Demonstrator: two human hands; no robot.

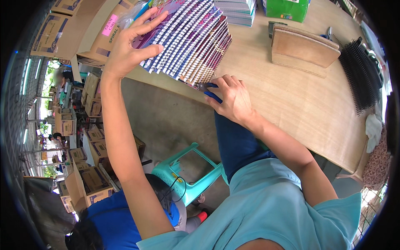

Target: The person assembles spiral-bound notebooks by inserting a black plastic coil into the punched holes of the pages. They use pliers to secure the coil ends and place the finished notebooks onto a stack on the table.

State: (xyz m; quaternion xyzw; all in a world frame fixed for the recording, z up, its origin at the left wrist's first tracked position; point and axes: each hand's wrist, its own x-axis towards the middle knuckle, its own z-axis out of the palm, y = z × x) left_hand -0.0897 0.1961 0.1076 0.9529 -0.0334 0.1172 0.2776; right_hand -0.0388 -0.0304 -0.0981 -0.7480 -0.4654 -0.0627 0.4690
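A tall stack of spiral notebooks (189, 43) stands at the table's near edge, its white and dark bindings toward me. My left hand (135, 43) rests on the stack's upper left side, fingers spread, thumb against the bindings. At the stack's lower right corner my right hand (233, 96) grips blue-handled pliers (213, 96). Their dark jaws reach the end of a binding low in the stack. Whether the jaws have closed on the wire cannot be made out.
A wooden holder (305, 48) stands on the table (271, 96), with black spiral coils (361, 75) to its right. More notebooks (236, 11) and a green box (286, 9) sit behind. Cartons (98, 29) crowd the left. Below are a turquoise stool (189, 187) and a person in blue (112, 221).
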